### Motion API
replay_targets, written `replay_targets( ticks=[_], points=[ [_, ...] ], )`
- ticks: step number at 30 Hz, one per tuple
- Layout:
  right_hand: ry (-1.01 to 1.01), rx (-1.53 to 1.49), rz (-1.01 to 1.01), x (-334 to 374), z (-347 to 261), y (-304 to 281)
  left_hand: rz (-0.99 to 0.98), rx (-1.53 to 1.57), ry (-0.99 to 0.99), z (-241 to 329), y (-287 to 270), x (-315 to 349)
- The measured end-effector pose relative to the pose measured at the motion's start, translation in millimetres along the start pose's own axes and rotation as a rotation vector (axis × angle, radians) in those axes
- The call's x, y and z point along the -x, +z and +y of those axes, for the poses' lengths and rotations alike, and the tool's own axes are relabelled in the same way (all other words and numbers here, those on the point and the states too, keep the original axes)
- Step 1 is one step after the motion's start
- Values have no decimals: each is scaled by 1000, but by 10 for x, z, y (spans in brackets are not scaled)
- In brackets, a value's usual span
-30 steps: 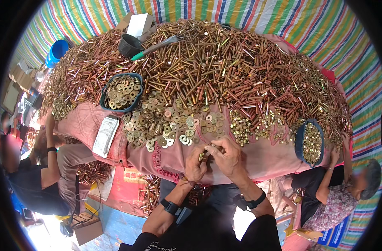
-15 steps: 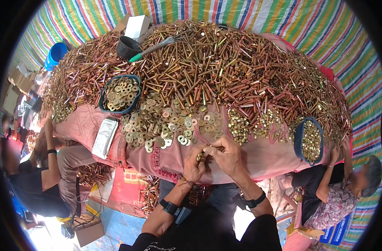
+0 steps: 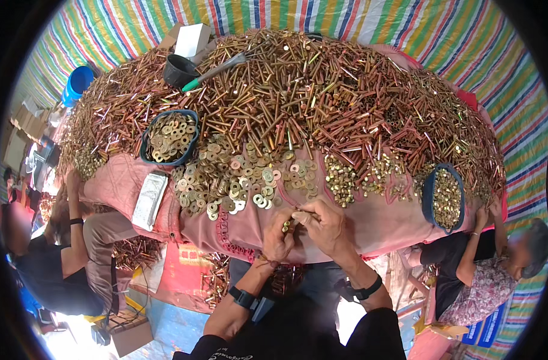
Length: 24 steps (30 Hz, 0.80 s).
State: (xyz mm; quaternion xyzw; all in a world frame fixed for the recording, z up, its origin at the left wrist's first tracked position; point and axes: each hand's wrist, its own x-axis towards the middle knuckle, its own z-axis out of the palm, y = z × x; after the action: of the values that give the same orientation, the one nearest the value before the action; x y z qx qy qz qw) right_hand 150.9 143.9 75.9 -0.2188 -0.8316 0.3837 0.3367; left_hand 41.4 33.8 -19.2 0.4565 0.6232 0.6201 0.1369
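Observation:
My left hand (image 3: 278, 235) is curled closed around a few small gold-coloured nuts (image 3: 287, 225), which show between its fingers. Against it, my right hand (image 3: 323, 223) pinches with thumb and forefinger. What sits in that pinch is too small and too covered to make out. Just beyond the hands lies a spread of flat metal washers (image 3: 248, 181). Behind the right hand are heaps of small gold-coloured nuts (image 3: 341, 180). A great mound of long copper-coloured bolts (image 3: 310, 90) fills the far side.
On the pink cloth (image 3: 382, 231) stand a blue tub (image 3: 197, 137) of washers and another blue tub (image 3: 429, 204) of nuts. A silvery block (image 3: 150, 201) lies left. A black cup (image 3: 180, 71) and green-handled tool (image 3: 214, 72) rest on the bolts. People work at both sides.
My right hand has shifted very slightly, its fingers still meeting the left hand's. The left hand stays nearly in place. The whole view has moved a little.

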Motion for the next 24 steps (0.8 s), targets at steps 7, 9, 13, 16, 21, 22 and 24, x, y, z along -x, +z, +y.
replay_targets(
  ticks=[7, 9, 13, 16, 21, 22, 24],
  points=[
    [-118, 18, 24, 12, 63, 37, -6, -14, 38, 21, -12, -10],
    [71, -54, 77, 43, 154, 57, -9, 3, -38, 35, -21, -7],
    [495, -393, 84, 88, 342, -24, 84, 207, -284, 19, 7, -20],
    [620, -294, -407, 152, 359, -124, 146, 258, -286, -13, 46, -48],
    [442, 65, -266, 163, 313, -23, 91, 135, -206, -6, -11, -28],
    [367, 113, -163, 141, 324, 5, 41, 130, -230, 2, -33, -13],
    [237, 188, 34, 81, 365, 36, -49, 168, -282, 14, -73, 17]
  ],
)
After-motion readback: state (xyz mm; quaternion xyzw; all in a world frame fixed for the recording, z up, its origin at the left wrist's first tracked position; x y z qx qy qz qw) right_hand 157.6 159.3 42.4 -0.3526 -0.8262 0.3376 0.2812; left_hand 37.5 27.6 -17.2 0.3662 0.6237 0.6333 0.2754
